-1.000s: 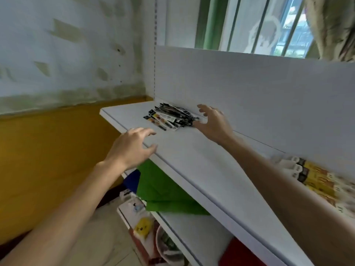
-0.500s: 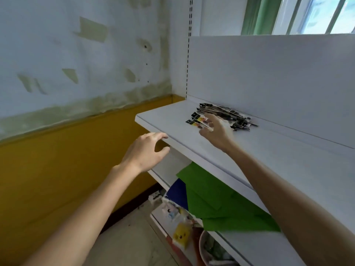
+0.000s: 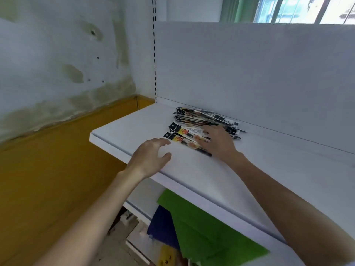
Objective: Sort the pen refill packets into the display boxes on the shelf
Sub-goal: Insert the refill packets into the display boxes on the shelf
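1. The pen refill packets (image 3: pixel 199 115) lie in a loose flat pile on the white shelf (image 3: pixel 134 129), close against the white back panel (image 3: pixel 249 73), at about 2 o'clock from the left hand (image 3: pixel 149 158).
2. The packets are long and narrow, mostly black and white. The nearest two packets (image 3: pixel 184 132) have a black end with a small pale logo and, beside it, a yellow and red patch.
3. The print on the packets is too small and blurred to read.
4. The right hand (image 3: pixel 217 143) lies flat on the near side of the pile, its fingers (image 3: pixel 201 138) spread and fairly straight, resting on the nearest two packets without grasping them.
5. The left hand is at about 8 o'clock from the right hand, over the front edge of the shelf. Its fingers are loosely curved and it holds nothing.
6. Under the shelf, at about 6 o'clock, a green sheet (image 3: pixel 207 227) lies over a dark blue sheet (image 3: pixel 161 225).
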Demonstrator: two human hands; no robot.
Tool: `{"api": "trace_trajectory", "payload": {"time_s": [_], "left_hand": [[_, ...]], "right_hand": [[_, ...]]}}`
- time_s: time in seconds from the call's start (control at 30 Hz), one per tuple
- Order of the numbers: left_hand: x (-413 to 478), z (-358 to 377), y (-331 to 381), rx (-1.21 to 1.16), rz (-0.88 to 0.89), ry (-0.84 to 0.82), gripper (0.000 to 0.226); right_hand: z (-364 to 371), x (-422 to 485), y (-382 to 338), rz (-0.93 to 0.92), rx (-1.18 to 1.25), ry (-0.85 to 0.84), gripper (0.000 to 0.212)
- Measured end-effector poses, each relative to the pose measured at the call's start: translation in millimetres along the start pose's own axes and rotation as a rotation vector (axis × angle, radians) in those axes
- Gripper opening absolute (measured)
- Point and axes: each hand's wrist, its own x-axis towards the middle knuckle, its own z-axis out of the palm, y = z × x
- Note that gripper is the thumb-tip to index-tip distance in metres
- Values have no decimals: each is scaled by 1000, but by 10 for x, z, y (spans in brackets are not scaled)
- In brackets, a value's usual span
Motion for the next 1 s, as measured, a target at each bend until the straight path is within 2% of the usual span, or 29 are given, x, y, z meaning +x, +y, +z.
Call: {"api": "trace_trajectory", "payload": {"time_s": [0.1, 0.23, 0.33, 0.4, 0.47, 0.6, 0.63, 0.73, 0.8, 0.87, 1.0], "left_hand": [[243, 122, -164, -22, -6, -44, 37], [458, 251, -244, -26, 78, -70, 36], [627, 210, -195, -243, 70, -39, 41], [738, 178, -115, -448, 10, -54, 48], [849, 167, -49, -601, -51, -56, 48], [1031, 132, -154, -814, -213, 49, 14], [1070, 87, -225, -854, -231, 61, 8], [1152, -69, -429, -1046, -266, 64, 13], [1176, -166, -548, -1091, -264, 73, 15], [1199, -204, -651, -1092, -250, 65, 17], [1247, -189, -747, -1103, -254, 9, 23]], "right_hand": [[171, 83, 104, -31, -23, 98, 33], [185, 174, 79, 0, 5, 201, 20], [73, 220, -75, 59, 164, 298, 14], [31, 223, -242, 43, 275, 255, 6], [64, 202, -429, -12, 301, 149, 7], [142, 185, -631, -127, 297, 2, 23], [114, 196, -635, -97, 275, 11, 26], [44, 183, -465, 66, 71, 85, 34], [50, 155, -327, 181, -85, 30, 39], [89, 131, -265, 241, -138, -21, 35], [115, 184, -357, 243, -122, 106, 20]]}}
